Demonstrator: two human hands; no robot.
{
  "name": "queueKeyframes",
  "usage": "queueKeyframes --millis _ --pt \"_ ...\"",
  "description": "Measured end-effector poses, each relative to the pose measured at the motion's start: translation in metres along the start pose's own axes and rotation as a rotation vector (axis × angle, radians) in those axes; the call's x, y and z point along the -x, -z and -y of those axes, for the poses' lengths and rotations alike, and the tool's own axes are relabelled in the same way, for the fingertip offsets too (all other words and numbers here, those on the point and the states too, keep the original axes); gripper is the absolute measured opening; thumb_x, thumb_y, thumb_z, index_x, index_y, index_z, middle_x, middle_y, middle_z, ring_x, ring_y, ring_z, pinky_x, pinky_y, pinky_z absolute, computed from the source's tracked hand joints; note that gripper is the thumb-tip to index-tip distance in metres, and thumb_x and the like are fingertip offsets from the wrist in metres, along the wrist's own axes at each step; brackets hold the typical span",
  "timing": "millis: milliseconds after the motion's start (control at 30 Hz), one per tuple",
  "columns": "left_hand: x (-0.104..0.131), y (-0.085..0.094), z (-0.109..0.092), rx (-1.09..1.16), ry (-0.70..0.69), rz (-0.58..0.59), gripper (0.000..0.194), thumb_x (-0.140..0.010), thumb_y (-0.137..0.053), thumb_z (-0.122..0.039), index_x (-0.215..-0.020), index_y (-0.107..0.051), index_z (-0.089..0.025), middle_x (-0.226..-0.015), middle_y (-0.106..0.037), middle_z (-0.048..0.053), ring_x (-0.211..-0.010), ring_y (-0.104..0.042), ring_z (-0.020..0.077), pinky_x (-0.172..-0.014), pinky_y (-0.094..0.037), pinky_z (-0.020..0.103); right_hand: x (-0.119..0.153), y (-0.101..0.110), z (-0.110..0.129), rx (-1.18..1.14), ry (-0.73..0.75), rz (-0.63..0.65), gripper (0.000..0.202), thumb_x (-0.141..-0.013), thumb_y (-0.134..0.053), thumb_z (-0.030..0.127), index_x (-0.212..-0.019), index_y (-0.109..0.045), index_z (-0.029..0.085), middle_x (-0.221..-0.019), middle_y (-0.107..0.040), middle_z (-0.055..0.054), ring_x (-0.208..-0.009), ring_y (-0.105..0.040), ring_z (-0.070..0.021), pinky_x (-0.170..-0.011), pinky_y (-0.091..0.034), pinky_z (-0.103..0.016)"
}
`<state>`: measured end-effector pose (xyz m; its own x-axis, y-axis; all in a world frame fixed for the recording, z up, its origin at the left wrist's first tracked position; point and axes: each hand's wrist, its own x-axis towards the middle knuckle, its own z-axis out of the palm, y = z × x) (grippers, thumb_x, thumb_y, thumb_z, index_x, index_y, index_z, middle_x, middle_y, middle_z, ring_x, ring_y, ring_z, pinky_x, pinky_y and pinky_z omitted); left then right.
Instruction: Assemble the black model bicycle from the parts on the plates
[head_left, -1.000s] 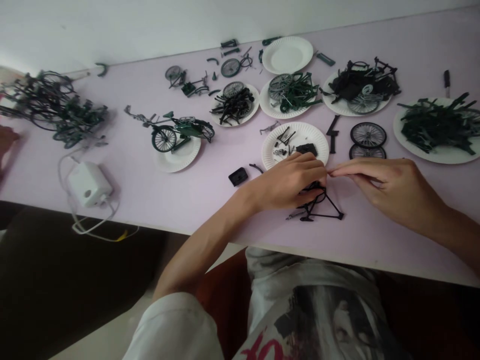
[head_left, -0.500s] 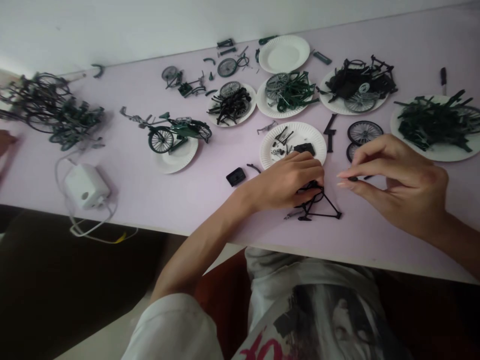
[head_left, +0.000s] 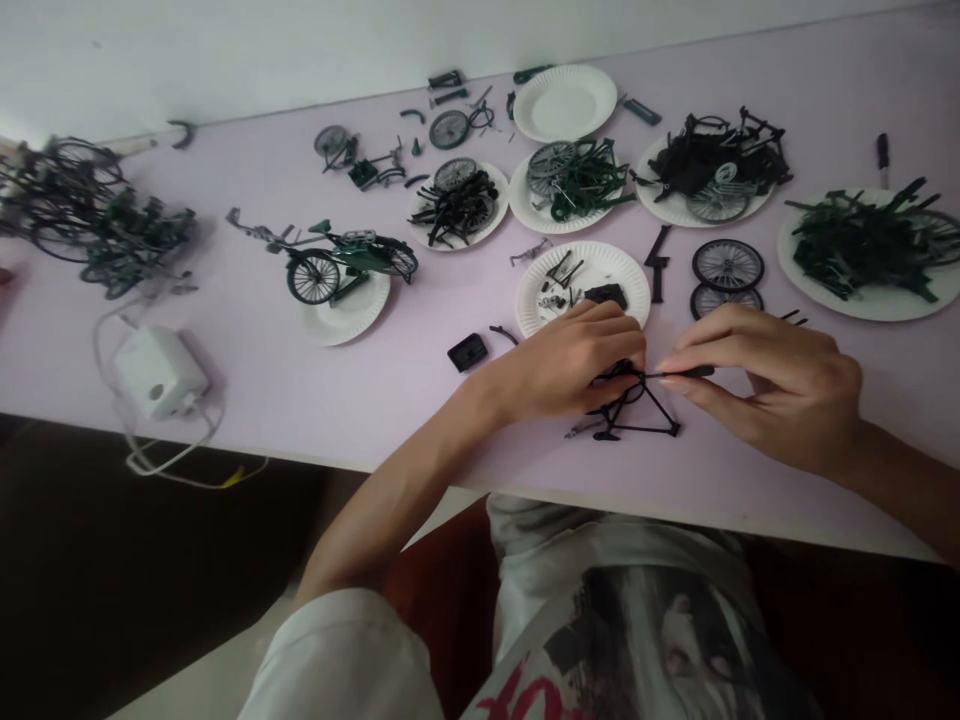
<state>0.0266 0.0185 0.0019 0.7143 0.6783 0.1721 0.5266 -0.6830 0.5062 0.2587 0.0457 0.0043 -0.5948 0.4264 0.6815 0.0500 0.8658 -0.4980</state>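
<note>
My left hand (head_left: pixel 577 362) presses down over a small black bicycle frame (head_left: pixel 643 430) lying on its side, its fingers closed around the upper part. Much of the frame under those fingers is hidden. My right hand (head_left: pixel 772 385) pinches a small dark piece (head_left: pixel 697 372) between thumb and fingertips. From that piece a thin stem points left and meets the frame's upper corner beside my left fingers; whether it is inserted, I cannot tell. Just behind lies a white paper plate (head_left: pixel 529 290) of small black parts. Two black wheels (head_left: pixel 727 265) rest beyond my right hand.
A model bicycle (head_left: pixel 352 262) stands on a plate at left. Several plates hold heaped parts, including green ones (head_left: pixel 874 245). Further left are piled bicycles (head_left: pixel 97 220) and a white adapter with a cord (head_left: pixel 161 372). A screwdriver (head_left: pixel 883 155) lies at back right.
My right hand has moved left and slightly down, bringing the small dark piece against the frame. My left hand stays on the frame. The view has shifted slightly.
</note>
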Motion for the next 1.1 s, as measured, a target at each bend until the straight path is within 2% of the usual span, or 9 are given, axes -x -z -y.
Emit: queueKeyframes --millis 233,367,500,700,833,1100 --pt "0.0001 -0.0006 0.0006 0.001 -0.017 -0.007 0.007 -0.102 -0.054 -0.02 -0.102 -0.06 -0.017 -0.104 -0.067 0.008 -0.099 -0.055 0.0227 -0.092 -0.044 0.036 0.0001 -0.0008 -0.0008 0.01 0.028 0.034 0.025 -0.084 -0.078 0.003 -0.104 -0.072 0.018 -0.089 -0.073 -0.006 -0.078 -0.068 -0.016 -0.068 -0.057 -0.028" --pt "0.0003 -0.0003 0.0009 0.0 -0.015 -0.011 0.007 -0.102 -0.053 -0.02 -0.102 -0.06 -0.018 -0.104 -0.067 0.008 -0.099 -0.056 0.023 -0.092 -0.044 0.036 0.0011 -0.0016 -0.002 0.026 0.016 0.007 0.026 -0.083 -0.081 0.008 -0.103 -0.071 0.022 -0.088 -0.074 -0.004 -0.076 -0.069 -0.0171 -0.066 -0.058 -0.03" --pt "0.0003 -0.0003 0.0004 -0.001 -0.014 -0.008 0.008 -0.102 -0.053 -0.02 -0.104 -0.061 -0.016 -0.105 -0.067 0.009 -0.1 -0.056 0.0235 -0.092 -0.044 0.036 0.0019 -0.0022 -0.0015 0.042 -0.011 -0.015 0.028 -0.081 -0.081 0.005 -0.101 -0.071 0.022 -0.086 -0.075 -0.005 -0.076 -0.07 -0.0185 -0.066 -0.058 -0.031" --pt "0.0008 0.0007 0.0002 -0.004 -0.005 0.006 0.01 -0.101 -0.051 -0.018 -0.105 -0.061 -0.017 -0.106 -0.068 0.01 -0.101 -0.055 0.0239 -0.093 -0.044 0.038 -0.0008 0.0001 0.0036 0.068 -0.09 0.058 0.023 -0.091 -0.07 0.01 -0.104 -0.073 0.029 -0.09 -0.075 -0.002 -0.081 -0.072 -0.0199 -0.07 -0.06 -0.032" --pt "0.0005 0.0016 0.0006 -0.012 -0.003 0.009 0.011 -0.101 -0.051 -0.018 -0.105 -0.061 -0.017 -0.105 -0.068 0.01 -0.1 -0.055 0.0241 -0.093 -0.044 0.038 -0.0004 -0.0002 0.0033 0.051 -0.103 0.079 0.028 -0.094 -0.066 0.01 -0.109 -0.074 0.031 -0.094 -0.078 -0.002 -0.083 -0.074 -0.02 -0.073 -0.061 -0.033" --pt "0.0012 0.0011 0.0005 -0.015 -0.004 0.009 0.011 -0.101 -0.051 -0.018 -0.106 -0.061 -0.017 -0.107 -0.068 0.01 -0.101 -0.056 0.0241 -0.094 -0.044 0.038 0.002 -0.0014 -0.0009 0.08 -0.039 0.017 0.032 -0.086 -0.075 0.006 -0.112 -0.072 0.026 -0.089 -0.078 -0.003 -0.075 -0.073 -0.0189 -0.067 -0.061 -0.031"
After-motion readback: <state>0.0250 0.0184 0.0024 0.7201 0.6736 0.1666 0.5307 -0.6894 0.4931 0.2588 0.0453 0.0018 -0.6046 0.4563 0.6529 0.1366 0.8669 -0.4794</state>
